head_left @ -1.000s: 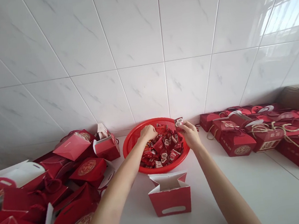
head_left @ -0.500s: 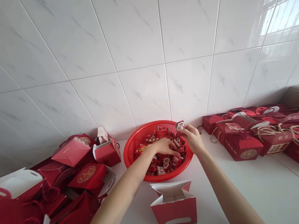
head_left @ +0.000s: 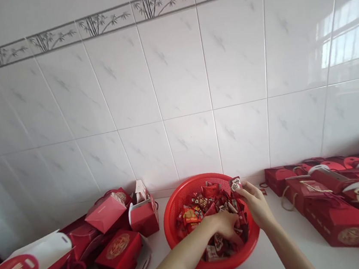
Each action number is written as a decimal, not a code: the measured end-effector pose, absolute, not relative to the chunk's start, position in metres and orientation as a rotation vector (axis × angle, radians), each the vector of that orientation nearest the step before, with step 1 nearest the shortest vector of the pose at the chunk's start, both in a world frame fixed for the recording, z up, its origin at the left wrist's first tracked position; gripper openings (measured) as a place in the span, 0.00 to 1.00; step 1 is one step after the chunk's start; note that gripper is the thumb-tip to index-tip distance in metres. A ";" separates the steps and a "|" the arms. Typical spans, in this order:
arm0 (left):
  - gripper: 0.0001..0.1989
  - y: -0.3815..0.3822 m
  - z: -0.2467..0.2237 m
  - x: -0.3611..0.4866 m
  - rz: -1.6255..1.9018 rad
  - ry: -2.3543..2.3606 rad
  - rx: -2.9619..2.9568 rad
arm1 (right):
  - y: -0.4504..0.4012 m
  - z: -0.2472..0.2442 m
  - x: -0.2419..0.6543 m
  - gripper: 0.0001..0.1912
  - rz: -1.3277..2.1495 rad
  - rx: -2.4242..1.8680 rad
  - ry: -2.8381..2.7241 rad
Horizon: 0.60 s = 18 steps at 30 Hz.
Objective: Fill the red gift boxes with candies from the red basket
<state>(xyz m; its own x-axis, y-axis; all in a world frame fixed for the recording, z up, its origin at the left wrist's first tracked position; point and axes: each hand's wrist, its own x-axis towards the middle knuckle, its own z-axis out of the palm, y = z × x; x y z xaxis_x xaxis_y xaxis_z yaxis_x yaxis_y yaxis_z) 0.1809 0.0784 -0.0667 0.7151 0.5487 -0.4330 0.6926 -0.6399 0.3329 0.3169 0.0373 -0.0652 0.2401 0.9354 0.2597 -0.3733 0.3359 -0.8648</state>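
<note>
On my feed, the left hand [head_left: 220, 227] has dropped deeper into the red plastic basket [head_left: 172, 226] since the last look, while the right hand [head_left: 255, 203] has kept its pinch. The left hand is curled down among the wrapped sweets [head_left: 190, 215]; its fingertips are buried, so I cannot tell whether it has closed on anything. The right hand is nearly closed, thumb and fingers pinching a small red-and-white packet [head_left: 235, 184] just above the basket's far rim, clear of the pile. The basket sits on a white counter [head_left: 152, 211] against a tiled wall [head_left: 186, 82], with red gift boxes [head_left: 339, 224] lined up just to its right and red gift bags [head_left: 118, 249] heaped to its left.
</note>
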 end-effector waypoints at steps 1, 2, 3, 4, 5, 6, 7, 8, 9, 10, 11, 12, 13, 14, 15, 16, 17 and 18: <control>0.19 0.078 -0.066 0.182 -0.438 0.962 2.459 | 0.037 -0.065 0.317 0.15 1.027 -0.760 -0.914; 0.18 0.077 -0.066 0.182 -0.479 0.976 2.478 | 0.036 -0.065 0.317 0.14 1.023 -0.760 -0.922; 0.17 0.076 -0.065 0.183 -0.517 0.984 2.492 | 0.036 -0.065 0.317 0.14 1.017 -0.763 -0.928; 0.17 0.076 -0.065 0.183 -0.535 0.984 2.503 | 0.035 -0.064 0.317 0.13 1.009 -0.768 -0.930; 0.17 0.076 -0.065 0.183 -0.542 0.976 2.513 | 0.035 -0.064 0.317 0.14 1.002 -0.773 -0.928; 0.16 0.076 -0.065 0.183 -0.542 0.965 2.523 | 0.035 -0.063 0.317 0.14 0.998 -0.776 -0.925; 0.16 0.076 -0.066 0.183 -0.538 0.951 2.532 | 0.035 -0.063 0.317 0.15 0.997 -0.779 -0.925; 0.16 0.077 -0.066 0.183 -0.530 0.940 2.540 | 0.035 -0.062 0.317 0.15 0.995 -0.781 -0.926; 0.15 0.077 -0.067 0.183 -0.516 0.935 2.543 | 0.035 -0.062 0.317 0.15 0.992 -0.781 -0.926; 0.15 0.078 -0.068 0.183 -0.490 0.932 2.537 | 0.034 -0.061 0.317 0.15 0.990 -0.780 -0.926; 0.14 0.080 -0.068 0.182 -0.438 0.935 2.514 | 0.034 -0.061 0.317 0.15 0.991 -0.777 -0.924; 0.14 0.082 -0.068 0.180 -0.365 0.947 2.478 | 0.034 -0.060 0.317 0.14 0.995 -0.771 -0.920; 0.14 0.084 -0.067 0.178 -0.272 0.959 2.428 | 0.035 -0.060 0.317 0.14 1.000 -0.765 -0.910; 0.14 0.087 -0.065 0.175 -0.168 0.980 2.360 | 0.035 -0.059 0.317 0.13 1.006 -0.759 -0.899; 0.13 0.091 -0.063 0.171 -0.103 0.995 2.311 | 0.035 -0.059 0.317 0.13 1.012 -0.757 -0.887; 0.12 0.096 -0.060 0.167 -0.052 1.003 2.280 | 0.036 -0.058 0.318 0.14 1.014 -0.758 -0.873; 0.11 0.100 -0.057 0.162 0.006 1.013 2.253 | 0.036 -0.058 0.318 0.14 1.015 -0.759 -0.861; 0.10 0.105 -0.054 0.157 0.072 1.025 2.229 | 0.037 -0.059 0.318 0.14 1.014 -0.762 -0.852</control>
<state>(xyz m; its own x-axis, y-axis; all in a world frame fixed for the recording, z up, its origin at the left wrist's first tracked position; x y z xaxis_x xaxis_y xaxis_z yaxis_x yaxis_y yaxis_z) 0.1575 0.1046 -0.0543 0.6895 0.6908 -0.2180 0.6537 -0.4638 0.5980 0.3183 0.0369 -0.0586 0.2807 0.9292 0.2405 -0.3971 0.3405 -0.8523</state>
